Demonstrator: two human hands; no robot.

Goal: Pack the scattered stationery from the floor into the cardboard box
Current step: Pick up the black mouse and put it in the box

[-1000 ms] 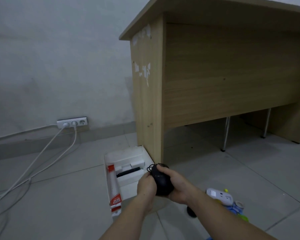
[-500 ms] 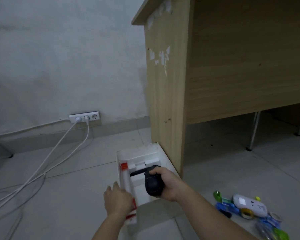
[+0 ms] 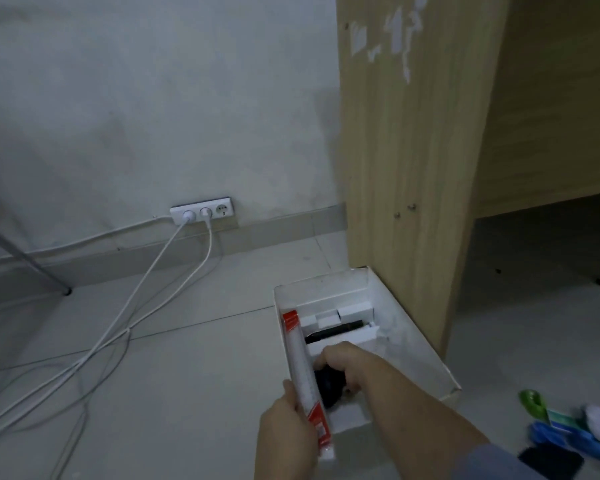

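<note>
A white cardboard box (image 3: 416, 344) stands open on the floor against the desk's side panel. My right hand (image 3: 352, 363) is down inside it, fingers wrapped over a black computer mouse (image 3: 328, 386). My left hand (image 3: 286, 431) rests against the box's left wall, touching a long white ruler pack with red ends (image 3: 303, 368) that lies along that wall. Small white boxes (image 3: 355, 311) and a black pen (image 3: 333, 332) lie at the box's far end. Loose stationery (image 3: 568, 427) remains on the floor at the lower right: green, blue, white and black items.
A wooden desk (image 3: 402, 168) rises right beside the box. A wall socket (image 3: 201, 211) holds two white cables (image 3: 146, 296) that trail across the tiled floor to the left. A metal leg (image 3: 32, 268) stands at the far left.
My right hand has lowered the mouse from above the box down into it. My left hand let go of the mouse and moved to the box's left wall. The view has shifted left and closer.
</note>
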